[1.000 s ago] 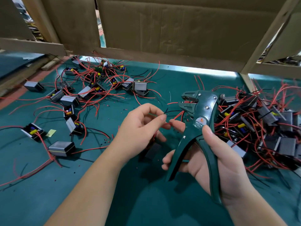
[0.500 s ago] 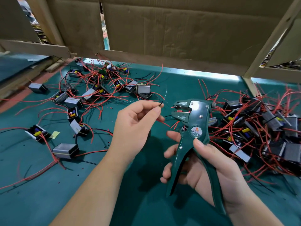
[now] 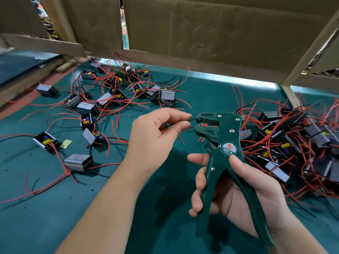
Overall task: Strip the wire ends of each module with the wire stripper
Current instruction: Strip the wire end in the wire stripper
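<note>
My right hand (image 3: 236, 195) grips the handles of a dark green wire stripper (image 3: 222, 143) held upright above the green mat. The stripper's jaws point left and stand apart. My left hand (image 3: 157, 132) pinches a thin black wire (image 3: 191, 120) between thumb and forefinger, and its tip sits at the mouth of the jaws. A red wire (image 3: 180, 140) hangs loose below that hand. The module these wires belong to is hidden behind my left hand.
Several small black modules with red wires lie scattered at the left (image 3: 86, 109). A dense heap of the same modules (image 3: 286, 143) fills the right side. Cardboard walls (image 3: 201, 28) close off the back of the green mat (image 3: 55, 208). Tiny insulation scraps dot the mat.
Both hands have drawn nearer to the camera. My left hand brought the black wire's tip right up to the stripper's jaws, which it was still apart from before.
</note>
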`<state>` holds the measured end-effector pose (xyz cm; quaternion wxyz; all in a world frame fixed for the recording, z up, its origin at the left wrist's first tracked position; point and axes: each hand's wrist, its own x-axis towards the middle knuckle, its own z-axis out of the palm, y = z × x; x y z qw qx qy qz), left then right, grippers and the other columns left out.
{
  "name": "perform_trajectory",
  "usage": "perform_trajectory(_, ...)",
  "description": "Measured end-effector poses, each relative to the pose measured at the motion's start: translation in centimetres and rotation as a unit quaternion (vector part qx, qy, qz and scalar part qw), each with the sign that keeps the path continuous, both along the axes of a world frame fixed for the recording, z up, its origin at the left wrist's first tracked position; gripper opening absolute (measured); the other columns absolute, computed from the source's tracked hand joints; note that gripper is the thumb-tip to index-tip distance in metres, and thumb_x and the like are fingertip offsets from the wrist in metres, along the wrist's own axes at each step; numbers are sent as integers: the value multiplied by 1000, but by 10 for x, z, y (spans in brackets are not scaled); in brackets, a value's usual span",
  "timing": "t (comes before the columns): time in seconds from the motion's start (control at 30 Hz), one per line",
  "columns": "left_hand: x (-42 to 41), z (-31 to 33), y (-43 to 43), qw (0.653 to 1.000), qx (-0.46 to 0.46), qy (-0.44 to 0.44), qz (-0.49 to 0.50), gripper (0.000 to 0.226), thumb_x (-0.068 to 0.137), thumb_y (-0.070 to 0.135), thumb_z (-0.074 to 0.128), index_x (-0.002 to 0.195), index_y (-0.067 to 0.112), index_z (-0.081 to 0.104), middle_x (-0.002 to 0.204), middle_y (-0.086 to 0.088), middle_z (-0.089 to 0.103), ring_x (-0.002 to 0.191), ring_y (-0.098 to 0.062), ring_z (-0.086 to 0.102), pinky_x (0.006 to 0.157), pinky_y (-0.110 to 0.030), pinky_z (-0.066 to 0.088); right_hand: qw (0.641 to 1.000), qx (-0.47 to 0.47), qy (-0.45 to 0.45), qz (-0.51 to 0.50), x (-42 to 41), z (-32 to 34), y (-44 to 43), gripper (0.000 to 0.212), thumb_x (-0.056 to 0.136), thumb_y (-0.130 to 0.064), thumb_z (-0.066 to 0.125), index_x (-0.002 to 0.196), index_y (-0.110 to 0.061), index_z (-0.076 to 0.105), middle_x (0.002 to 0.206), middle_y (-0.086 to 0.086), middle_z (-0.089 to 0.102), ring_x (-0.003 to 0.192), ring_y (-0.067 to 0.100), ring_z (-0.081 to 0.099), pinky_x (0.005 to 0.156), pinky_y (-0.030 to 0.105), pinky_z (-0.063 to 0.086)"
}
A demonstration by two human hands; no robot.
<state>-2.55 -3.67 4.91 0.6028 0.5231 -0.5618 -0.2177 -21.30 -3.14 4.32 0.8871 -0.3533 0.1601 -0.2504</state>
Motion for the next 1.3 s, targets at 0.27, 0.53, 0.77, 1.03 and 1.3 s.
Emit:
perform_trajectory(0.27,-2,4,2,998,-12,-55,-8,23,81,15,66,77,38,61,71,21,63,62,-12,53,62,-18,43,1000,-16,5,18,-2,1,0,60,83,-40,70,122,4,56,88,19,62,73,40,61,74,55,49)
perform_trajectory(0.53,0,5,1,994,-45,-98,6,29,82,15,65,79,42,56,68,26,56,55,-7,38,57,-11,34,998,-23,55,-6,1,4,3,52,71,-47,78,97,-3,67,75,19,61,61,37,62,64,51,52)
perform_trajectory(0.77,0,2,1,993,-36,-113,0,23,84,13,64,82,34,58,68,28,55,56,-3,40,59,-11,34,998,-13,53,-29,3,4,5,56,67,-56,76,90,-6,67,70,17,58,54,34,60,58,47,52)
perform_trajectory(1.03,1,-9,-6,966,17,-256,-3,6,85,8,68,89,4,71,92,-3,68,83,-9,57,79,-9,38,977,4,120,-174,13,2,8,52,61,-53,79,74,-7,59,54,12,46,32,22,42,40,31,43)
perform_trajectory(1.3,5,-7,-7,998,59,-25,-14,25,86,13,68,87,38,70,66,21,69,48,6,46,53,-6,35,988,16,-32,-152,0,-1,-3,55,61,-33,80,103,1,67,81,21,59,69,39,60,66,51,53)
